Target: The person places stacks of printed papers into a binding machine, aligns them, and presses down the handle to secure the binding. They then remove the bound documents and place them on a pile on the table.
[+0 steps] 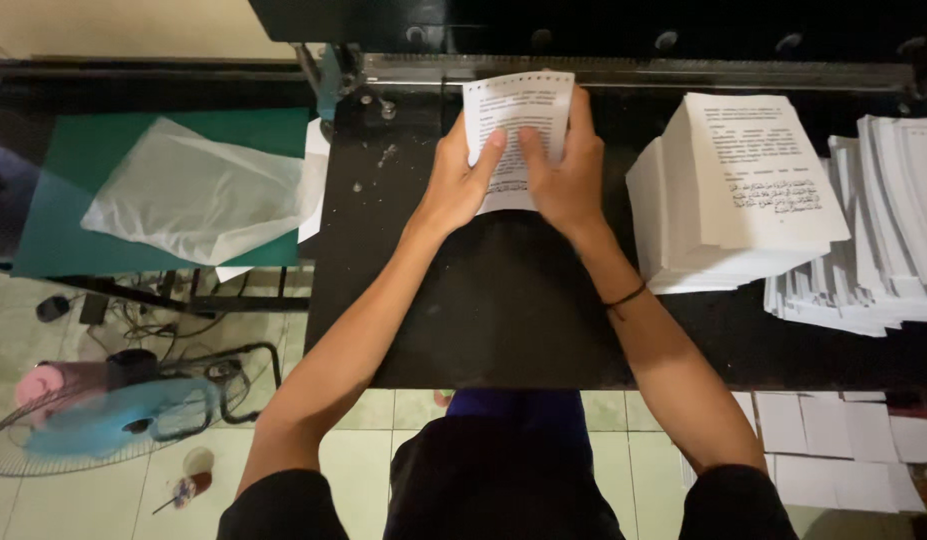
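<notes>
Both my hands press a thin stack of printed white pages (516,105) flat on the black table (503,310), its top edge against the slot of a black punching machine (623,68). A row of small holes runs along that top edge. My left hand (460,180) grips the stack's left side with the thumb on top. My right hand (566,170) holds the right side, thumb also on the sheet. A dark band circles my right wrist.
A tall pile of printed pages (728,190) stands to the right, with a fanned-out pile (883,230) beyond it. A crumpled white sheet (198,190) lies on a green mat at left. A fan (103,420) and cables sit on the tiled floor; loose paper pieces (843,430) lie at lower right.
</notes>
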